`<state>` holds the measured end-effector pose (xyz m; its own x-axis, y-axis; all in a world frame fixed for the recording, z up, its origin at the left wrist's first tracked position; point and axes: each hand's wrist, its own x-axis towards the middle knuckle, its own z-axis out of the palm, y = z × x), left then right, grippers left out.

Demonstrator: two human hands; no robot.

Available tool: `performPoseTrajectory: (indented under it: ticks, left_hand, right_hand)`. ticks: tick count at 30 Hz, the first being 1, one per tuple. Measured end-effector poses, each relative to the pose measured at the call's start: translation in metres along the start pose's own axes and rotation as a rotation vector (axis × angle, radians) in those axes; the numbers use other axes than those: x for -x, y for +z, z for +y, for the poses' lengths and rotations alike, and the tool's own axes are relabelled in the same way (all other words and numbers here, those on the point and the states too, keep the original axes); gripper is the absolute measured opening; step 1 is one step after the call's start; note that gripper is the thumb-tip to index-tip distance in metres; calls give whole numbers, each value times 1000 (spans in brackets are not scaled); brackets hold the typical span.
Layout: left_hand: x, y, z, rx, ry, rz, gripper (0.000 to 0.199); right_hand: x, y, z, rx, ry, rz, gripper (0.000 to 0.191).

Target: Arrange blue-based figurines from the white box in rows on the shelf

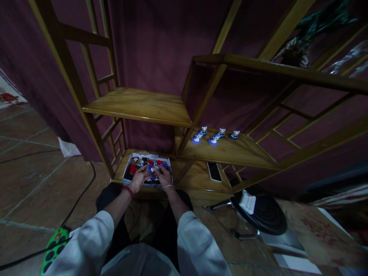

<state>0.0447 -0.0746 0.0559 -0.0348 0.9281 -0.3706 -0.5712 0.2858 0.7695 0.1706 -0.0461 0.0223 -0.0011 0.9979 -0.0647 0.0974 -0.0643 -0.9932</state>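
A shallow white box (125, 172) on the lowest shelf holds several small figurines in red, black, blue and white. Just above it, my left hand (139, 179), with a red bead bracelet at the wrist, has its fingers closed on a small blue-purple and white figurine (150, 169). Opposite, my right hand (163, 176), wearing a thin bracelet, pinches the same figurine from the other side. The fingers hide part of it. On the shelf to the right stand several more figurines, among them a white one on a purple base (213, 140) and a dark-based one (235, 135).
A wooden display rack (138, 103) surrounds the work area, its upright post (201, 99) between box and figurines. A phone (214, 171) lies on the lower shelf. A black round stool (264, 212) stands right; a green device (54, 247) with a cable is at lower left.
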Motion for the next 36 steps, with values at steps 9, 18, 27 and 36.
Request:
performPoseTrajectory:
  ticks: [9, 18, 27, 36]
  left_hand:
    - [3, 1, 0, -28, 4, -3, 33]
    - [2, 1, -3, -44, 9, -22, 36]
    - [3, 2, -3, -66, 10, 9, 34]
    - [4, 3, -3, -82, 14, 12, 26]
  right_hand:
    - [7, -1, -10, -10, 1, 1, 40]
    - [3, -2, -1, 32, -41, 14, 37]
    - [4, -2, -3, 10, -25, 1, 38]
    - [1, 0, 5, -10, -17, 16, 39]
